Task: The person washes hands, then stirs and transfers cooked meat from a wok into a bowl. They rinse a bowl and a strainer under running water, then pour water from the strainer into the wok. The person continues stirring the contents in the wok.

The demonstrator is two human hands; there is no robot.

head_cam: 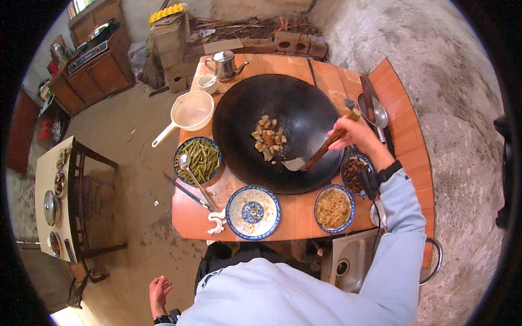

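My right hand [359,132] grips the upper handle of a wok spatula [322,152] above the right side of a large black wok [244,95]. The spatula slants down to the left, its metal blade low inside the wok. Just left of the blade, browned chunks of food [269,138] lie in a loose heap at the wok's bottom. Away from the table, my left hand [160,290] hangs at the lower left over the floor, empty, its fingers loosely bent. A blue-rimmed white plate [232,210] with food residue lies between me and the wok.
Left of the wok stand a bowl of green beans [204,157] with a spoon [195,175], a white strainer [191,110] and a metal teapot [225,69]. Shredded food fills a bowl [332,208] at the right, near a bowl of dark food [351,171] and a sink [352,265].
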